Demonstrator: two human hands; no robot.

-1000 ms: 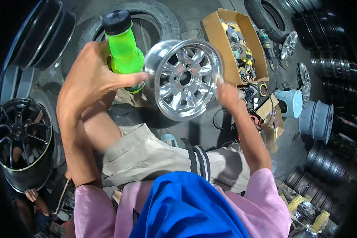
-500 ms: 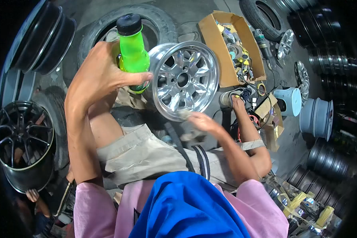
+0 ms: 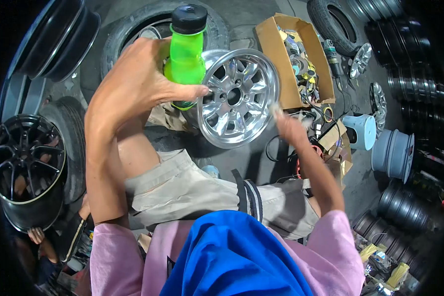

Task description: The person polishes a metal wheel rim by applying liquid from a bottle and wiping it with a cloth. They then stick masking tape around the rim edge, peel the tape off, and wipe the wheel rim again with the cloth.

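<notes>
My left hand [image 3: 138,84] is closed around a bright green plastic bottle [image 3: 186,54] with a black cap, held upright in front of the wheel's left side. My thumb lies across its lower part. A polished silver alloy wheel rim [image 3: 261,88] with several spokes faces me, just beyond my knees. At its right edge, my right hand [image 3: 292,129] pinches a small pale wad [image 3: 275,109]. Motion smears the wad, and its material is unclear, though it looks like cloth. Whether it touches the rim I cannot tell.
An open cardboard box [image 3: 272,64] of discs and tools stands right of the wheel. A tire [image 3: 114,44] lies behind it. Further right are a power tool [image 3: 333,58], cords and a light-blue stool [image 3: 362,132]. At left, another person's hand [image 3: 35,235] touches a black wheel [image 3: 29,207].
My right hand has swept from the wheel's lower edge up to its right edge with the wad. The bottle in my left hand appears slightly higher and further right as the view shifts.
</notes>
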